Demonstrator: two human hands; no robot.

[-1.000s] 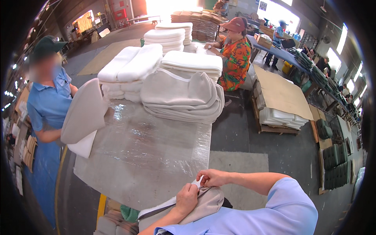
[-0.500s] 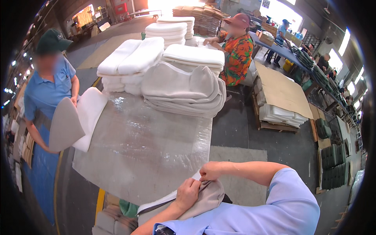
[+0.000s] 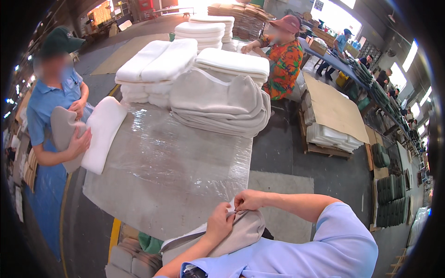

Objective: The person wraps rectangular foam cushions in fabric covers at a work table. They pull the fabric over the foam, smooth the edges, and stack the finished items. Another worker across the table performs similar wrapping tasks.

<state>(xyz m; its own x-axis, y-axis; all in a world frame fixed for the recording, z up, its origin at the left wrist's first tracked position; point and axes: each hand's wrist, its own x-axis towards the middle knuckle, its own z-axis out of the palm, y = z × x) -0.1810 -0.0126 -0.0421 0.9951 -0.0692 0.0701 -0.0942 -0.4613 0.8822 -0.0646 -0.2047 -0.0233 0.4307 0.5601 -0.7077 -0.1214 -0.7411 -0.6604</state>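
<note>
Head view: my left hand (image 3: 220,223) and right hand (image 3: 247,200) both pinch the top edge of a beige fabric cover (image 3: 232,236), held at the near edge of the plastic-wrapped table (image 3: 167,171). It looks soft, light and floppy, best gripped along its seam. Across the table sit folded covers (image 3: 220,104), with white foam pads (image 3: 155,62) behind them.

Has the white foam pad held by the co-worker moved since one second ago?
Yes. The white foam pad swung down onto the table's left edge.
</note>
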